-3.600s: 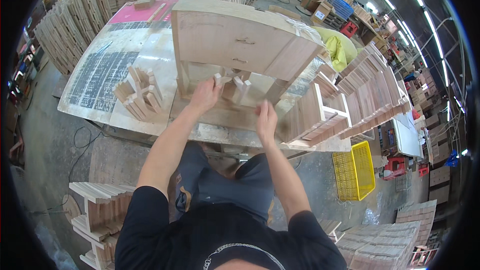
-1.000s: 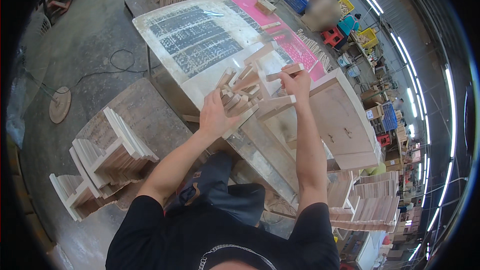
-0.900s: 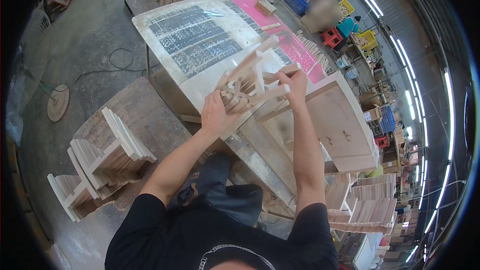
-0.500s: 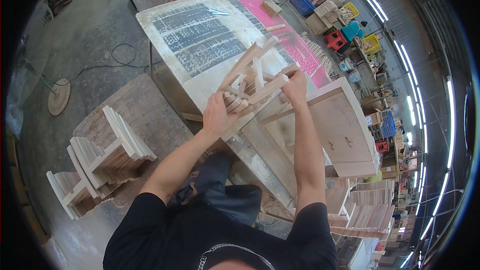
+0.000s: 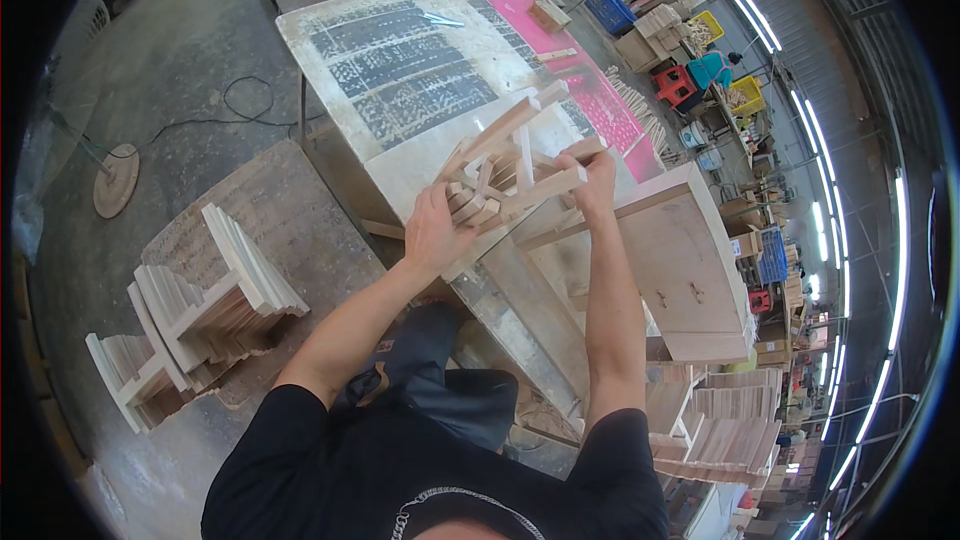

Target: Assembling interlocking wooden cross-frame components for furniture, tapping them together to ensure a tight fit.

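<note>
A frame of pale, bare wooden bars [image 5: 541,192] is held up over the near corner of the workbench [image 5: 392,172]. My left hand [image 5: 437,228] is closed round its near left end, where several short bar ends lie side by side. At its right end my right hand [image 5: 597,180] grips the bars, with the fingers partly hidden behind the wood. The bars cross at angles, and one thin upright piece [image 5: 524,155] stands in the middle. How the pieces are joined I cannot make out.
On the left, a low board [image 5: 235,180] carries stacked wooden frame parts [image 5: 215,310]. A large wooden panel [image 5: 685,265] stands right of my right forearm, with more stacked parts [image 5: 715,420] below it. A cable [image 5: 215,122] trails across the floor. A pink sheet [image 5: 597,95] covers the bench's far right.
The wooden frame has tilted slightly, its right end dipping toward me and its far bars shifting right. Both hands keep their hold. My view has shifted a little.
</note>
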The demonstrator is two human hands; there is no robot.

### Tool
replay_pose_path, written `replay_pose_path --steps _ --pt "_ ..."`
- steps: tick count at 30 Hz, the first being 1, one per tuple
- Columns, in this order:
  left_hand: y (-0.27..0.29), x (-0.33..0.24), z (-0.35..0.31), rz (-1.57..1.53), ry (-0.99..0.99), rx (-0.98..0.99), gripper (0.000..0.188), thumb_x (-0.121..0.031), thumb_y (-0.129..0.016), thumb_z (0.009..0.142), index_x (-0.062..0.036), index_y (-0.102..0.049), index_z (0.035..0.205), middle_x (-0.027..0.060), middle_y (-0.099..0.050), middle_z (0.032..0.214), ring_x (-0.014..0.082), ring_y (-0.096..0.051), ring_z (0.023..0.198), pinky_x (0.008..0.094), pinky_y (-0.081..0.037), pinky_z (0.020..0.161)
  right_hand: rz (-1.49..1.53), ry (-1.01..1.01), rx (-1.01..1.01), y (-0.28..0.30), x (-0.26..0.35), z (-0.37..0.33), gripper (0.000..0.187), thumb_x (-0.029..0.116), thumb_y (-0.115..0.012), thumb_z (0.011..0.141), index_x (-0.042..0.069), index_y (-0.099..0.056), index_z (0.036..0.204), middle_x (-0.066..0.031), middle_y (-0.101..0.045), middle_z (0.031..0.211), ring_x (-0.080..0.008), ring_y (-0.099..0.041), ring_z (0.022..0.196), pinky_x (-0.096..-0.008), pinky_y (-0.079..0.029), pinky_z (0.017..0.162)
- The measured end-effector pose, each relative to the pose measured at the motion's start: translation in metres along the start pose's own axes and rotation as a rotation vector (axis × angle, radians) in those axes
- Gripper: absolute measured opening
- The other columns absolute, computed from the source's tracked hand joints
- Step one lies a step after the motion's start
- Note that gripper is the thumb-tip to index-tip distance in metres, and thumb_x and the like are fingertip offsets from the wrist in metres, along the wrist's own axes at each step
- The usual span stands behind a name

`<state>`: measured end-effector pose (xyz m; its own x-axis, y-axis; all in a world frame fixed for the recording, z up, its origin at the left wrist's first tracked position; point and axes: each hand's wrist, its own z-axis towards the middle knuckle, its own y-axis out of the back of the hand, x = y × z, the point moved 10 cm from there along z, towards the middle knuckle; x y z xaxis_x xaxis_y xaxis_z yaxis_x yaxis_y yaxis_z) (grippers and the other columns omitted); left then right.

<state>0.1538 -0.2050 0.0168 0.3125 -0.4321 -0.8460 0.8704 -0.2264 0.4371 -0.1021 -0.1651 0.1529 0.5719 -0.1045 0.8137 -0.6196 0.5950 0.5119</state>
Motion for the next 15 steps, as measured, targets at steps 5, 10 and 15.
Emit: replay_pose_path --steps 5,10,15 --pt "-0.003 0.001 0.001 0.0 -0.025 0.0 0.076 -0.021 -0.086 0.07 0.0008 -0.045 0.13 0.0199 -0.053 0.125 0.0385 -0.054 0.119 0.0453 -0.05 0.097 0.155 0.046 0.055 -0.001 -0.005 -0.001 0.014 0.003 -0.075 0.075 0.003 -0.064 0.085 -0.0038 -0.067 0.08 -0.0131 -0.062 0.07 -0.0285 -0.05 0.067" --pt "-0.002 0.001 -0.001 0.006 -0.024 -0.001 0.077 -0.021 -0.086 0.07 0.0014 -0.045 0.13 0.0205 -0.053 0.125 0.0385 -0.053 0.12 0.0451 -0.049 0.098 0.052 0.062 0.036 -0.006 -0.007 -0.001 0.016 0.007 -0.077 0.075 0.0 -0.067 0.086 -0.0048 -0.069 0.08 -0.0137 -0.066 0.073 -0.0299 -0.052 0.069" --pt "-0.002 0.002 -0.002 -0.01 -0.032 -0.007 0.077 -0.02 -0.087 0.07 0.0014 -0.045 0.131 0.0202 -0.052 0.125 0.039 -0.054 0.119 0.0449 -0.049 0.098 -0.067 0.0 0.043 -0.01 -0.008 -0.008 0.021 0.013 -0.079 0.073 0.0 -0.07 0.087 -0.0079 -0.072 0.081 -0.0163 -0.068 0.075 -0.0313 -0.053 0.07"
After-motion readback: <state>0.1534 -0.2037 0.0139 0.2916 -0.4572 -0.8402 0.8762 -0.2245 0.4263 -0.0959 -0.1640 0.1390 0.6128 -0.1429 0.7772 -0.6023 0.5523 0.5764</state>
